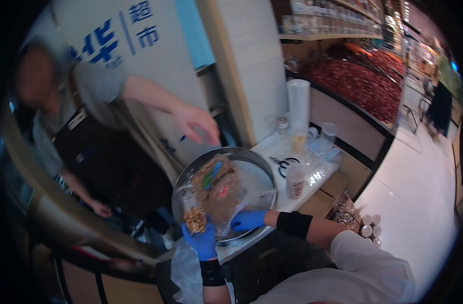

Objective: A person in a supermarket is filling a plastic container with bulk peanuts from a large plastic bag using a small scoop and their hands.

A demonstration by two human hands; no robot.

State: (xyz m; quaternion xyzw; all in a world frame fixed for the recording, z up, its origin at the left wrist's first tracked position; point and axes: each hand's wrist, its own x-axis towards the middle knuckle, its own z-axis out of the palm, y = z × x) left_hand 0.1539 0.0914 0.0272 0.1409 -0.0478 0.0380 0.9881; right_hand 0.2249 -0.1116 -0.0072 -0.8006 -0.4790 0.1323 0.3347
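My left hand (201, 241), in a blue glove, grips a clear cup filled with chopped nuts (195, 220) at the near left rim of a wide round metal pan (256, 171). My right hand (248, 220), also gloved in blue, pinches the edge of a clear plastic bag (231, 218) over the pan's near right side; its fingertips are partly hidden. Inside the pan lie bags of brown granular food (220, 192), one bearing a red mark. A green and blue strip (212, 174) rests on top of them.
Across the pan, a co-worker's hand (197, 123) reaches over the far rim. Black-handled scissors (284, 163), a filled plastic cup (295, 180) and a tall stack of cups (299, 106) stand on the white counter (269, 144). Behind is a bin of dark red dried food (357, 79).
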